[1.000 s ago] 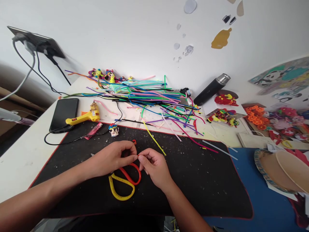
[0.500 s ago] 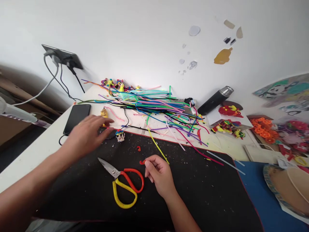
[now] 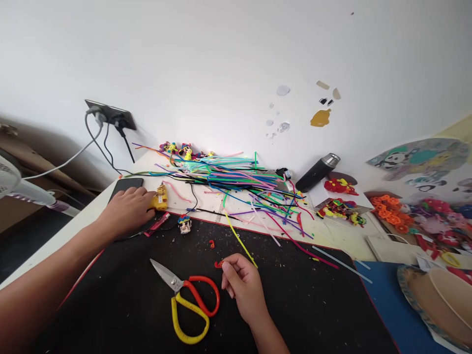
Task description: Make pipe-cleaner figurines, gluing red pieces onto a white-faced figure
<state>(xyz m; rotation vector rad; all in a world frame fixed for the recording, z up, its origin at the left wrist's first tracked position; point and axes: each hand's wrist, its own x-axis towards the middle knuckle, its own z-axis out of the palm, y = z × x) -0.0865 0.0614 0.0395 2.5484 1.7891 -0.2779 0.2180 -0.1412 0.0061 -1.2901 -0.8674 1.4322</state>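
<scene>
My left hand (image 3: 129,210) reaches over the back left of the mat, its fingers and thumb closed about the rear of a yellow hot glue gun (image 3: 161,197). Partly under that hand is a thin red item (image 3: 158,223). My right hand (image 3: 241,285) pinches a small curled red piece (image 3: 218,264), seemingly pipe cleaner, between thumb and forefinger. A similar red curl (image 3: 211,244) lies just beyond it. Scissors (image 3: 177,285) with one red and one yellow handle rest left of my right hand. Behind them sits a small white figure head (image 3: 184,223) with a coloured top.
Coloured pipe cleaners (image 3: 239,177) are heaped along the wall. A phone (image 3: 127,186) lies at the left, a black thermos (image 3: 317,172) leans at the back right. Finished figures (image 3: 341,209) lie near a white box. A round basket (image 3: 416,295) stands far right.
My left hand has come down onto the glue gun, and the thin red item now shows beside it. My right hand still pinches the red curl. The view has tilted upward.
</scene>
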